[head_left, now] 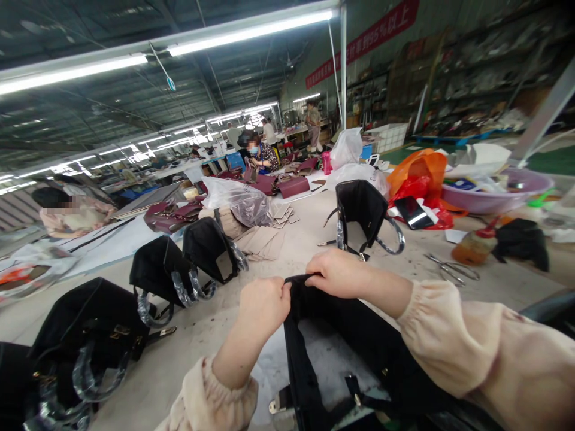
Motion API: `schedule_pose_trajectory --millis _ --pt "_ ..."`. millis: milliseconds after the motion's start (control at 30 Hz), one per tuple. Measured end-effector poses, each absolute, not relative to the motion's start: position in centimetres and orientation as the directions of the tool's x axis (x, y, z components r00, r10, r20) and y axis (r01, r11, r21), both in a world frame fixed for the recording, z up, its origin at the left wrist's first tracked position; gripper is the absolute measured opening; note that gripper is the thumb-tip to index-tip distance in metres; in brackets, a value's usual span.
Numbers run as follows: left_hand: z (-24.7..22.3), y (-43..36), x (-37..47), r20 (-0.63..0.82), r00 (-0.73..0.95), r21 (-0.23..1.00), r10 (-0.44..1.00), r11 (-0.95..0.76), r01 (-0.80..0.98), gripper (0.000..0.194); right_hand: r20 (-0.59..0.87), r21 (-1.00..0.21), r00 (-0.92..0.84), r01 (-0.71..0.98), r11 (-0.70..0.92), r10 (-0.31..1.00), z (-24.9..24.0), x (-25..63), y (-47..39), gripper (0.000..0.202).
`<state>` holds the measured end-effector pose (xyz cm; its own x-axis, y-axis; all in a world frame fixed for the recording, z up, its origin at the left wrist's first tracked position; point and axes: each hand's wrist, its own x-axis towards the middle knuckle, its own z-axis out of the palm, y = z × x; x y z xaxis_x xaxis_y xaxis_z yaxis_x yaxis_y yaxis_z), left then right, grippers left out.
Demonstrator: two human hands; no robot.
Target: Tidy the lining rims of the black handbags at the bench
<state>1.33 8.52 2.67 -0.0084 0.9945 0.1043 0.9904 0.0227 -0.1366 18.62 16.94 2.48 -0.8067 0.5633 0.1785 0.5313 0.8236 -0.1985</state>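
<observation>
A black handbag (368, 341) lies before me at the near edge of the table, its inside partly in view. My left hand (265, 302) pinches the far left corner of its rim between thumb and fingers. Close beside it, my right hand (335, 272) grips the same rim, thumb inside the fold. A strap with a metal clasp (281, 402) sticks out at the bag's left side. A short buckled strap (354, 389) shows over its opening. My forearms and the picture's lower edge hide parts of the bag.
More black bags with plastic-wrapped handles stand left, including one bag (157, 272), and another bag (362, 209) stands ahead. Scissors (444, 269), an amber bottle (475, 245), a phone (413, 212) and a purple basin (494, 194) lie right. A person (72, 215) works at left.
</observation>
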Motion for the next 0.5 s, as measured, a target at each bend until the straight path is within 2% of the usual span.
schedule_pose_trajectory --millis 300,400,500 --pt "2.58 9.17 0.97 0.093 -0.007 -0.045 0.996 0.011 0.999 0.029 0.169 -0.208 -0.8 0.542 0.815 0.575 2.59 18.52 16.96 0.021" --pt "2.47 9.15 0.84 0.11 -0.015 0.083 0.994 0.005 0.997 0.026 0.173 -0.215 -0.796 0.544 0.811 0.579 2.55 18.52 16.97 0.02" --pt "2.24 9.34 0.92 0.141 0.038 0.259 0.989 -0.074 0.963 0.027 0.178 -0.221 -0.794 0.544 0.809 0.582 2.4 18.53 17.03 0.017"
